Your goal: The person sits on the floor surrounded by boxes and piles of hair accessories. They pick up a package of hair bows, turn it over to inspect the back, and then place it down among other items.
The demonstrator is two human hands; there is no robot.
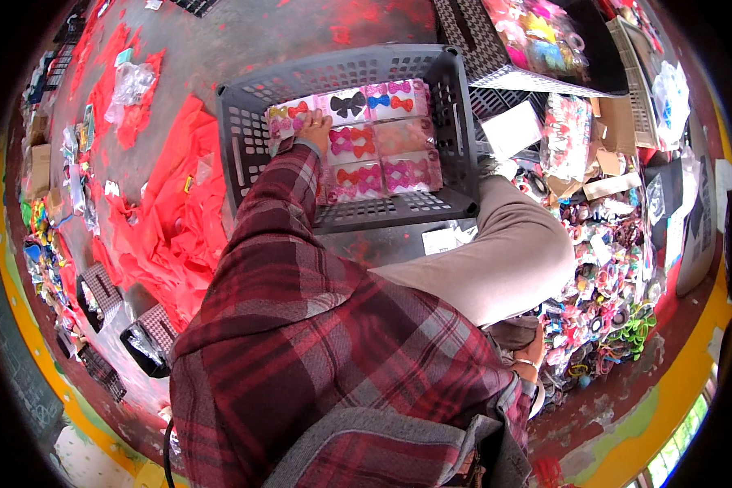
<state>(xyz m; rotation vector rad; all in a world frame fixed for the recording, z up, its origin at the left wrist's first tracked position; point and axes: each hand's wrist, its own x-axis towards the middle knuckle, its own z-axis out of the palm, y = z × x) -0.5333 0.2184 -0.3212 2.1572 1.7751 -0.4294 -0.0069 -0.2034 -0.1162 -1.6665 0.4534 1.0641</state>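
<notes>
My left hand (314, 134) reaches into a dark grey plastic basket (342, 61). Its fingers lie spread over the packets of hair bows (358, 172), pressing on none that I can see gripped. These clear, flat packs hold bows in pink, red, blue and purple, and one pack shows a black bow (347, 105). Down at the right, beside my bent knee, is my right hand (532, 356), next to a pile of hair ties and small accessories (598, 297). Its fingers are partly hidden, so what they do is unclear.
Crumpled red sheeting (183, 211) covers the floor at left. A patterned box of colourful packets (537, 41) stands at the far right, near a cardboard box (616, 126) and a white card (512, 130). Small baskets (150, 337) sit at the lower left.
</notes>
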